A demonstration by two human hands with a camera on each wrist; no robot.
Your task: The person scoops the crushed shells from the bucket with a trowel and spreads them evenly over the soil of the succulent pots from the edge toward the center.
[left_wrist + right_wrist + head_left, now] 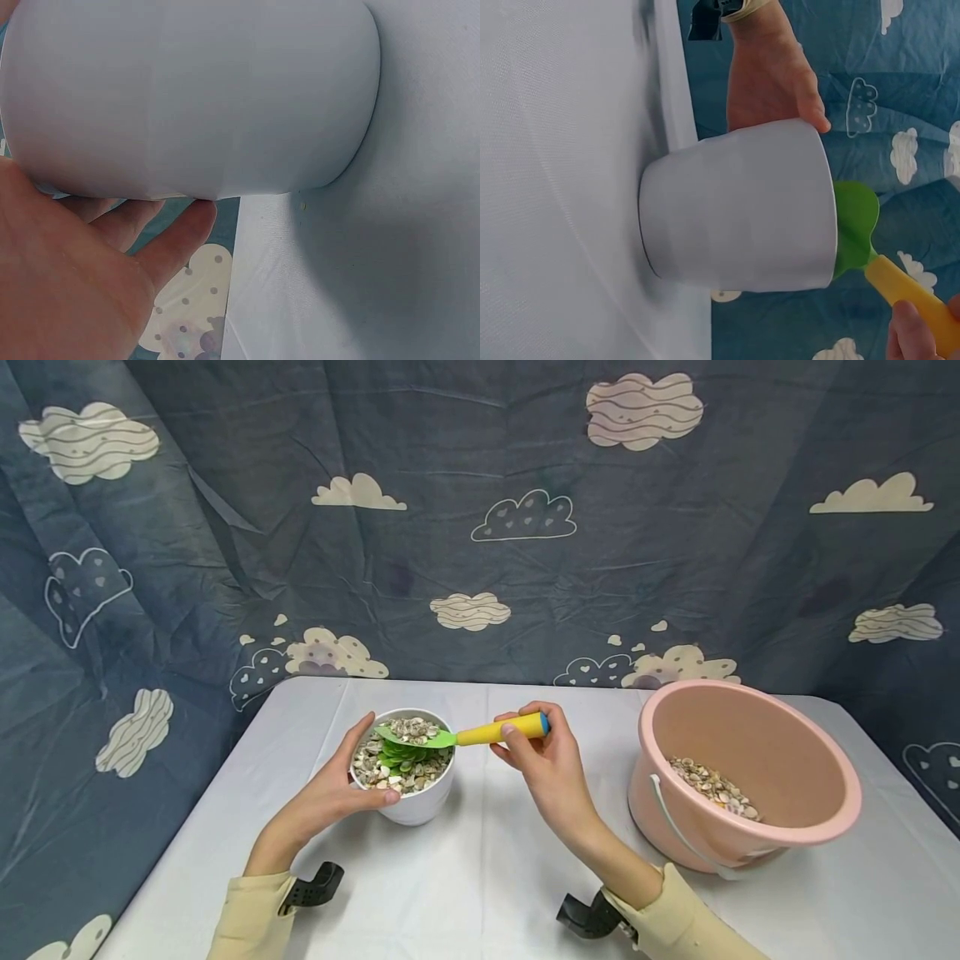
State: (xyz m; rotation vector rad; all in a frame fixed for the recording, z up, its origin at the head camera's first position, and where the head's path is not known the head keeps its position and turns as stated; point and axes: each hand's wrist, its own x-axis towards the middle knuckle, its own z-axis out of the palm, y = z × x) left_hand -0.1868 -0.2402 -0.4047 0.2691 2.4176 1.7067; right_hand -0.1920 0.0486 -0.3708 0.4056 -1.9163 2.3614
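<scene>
A white flower pot (417,810) stands upright on the table, with a green succulent (401,758) among pale pebbles or shell bits (369,768). My left hand (324,797) holds the pot from its left side, thumb near the front rim and fingers behind it. In the left wrist view the fingers (180,240) reach along the pot's wall. My right hand (547,768) grips the yellow handle of a small toy trowel (495,730). Its green blade (855,227) is over the pot's opening, bearing a heap of pebbles (411,729) above the plant.
A pink bucket (787,752) with a pale handle (675,818) stands at the right of the table, holding more pebbles (712,787). White cloth covers the table (480,877). A dark blue curtain (480,443) with cloud prints hangs behind.
</scene>
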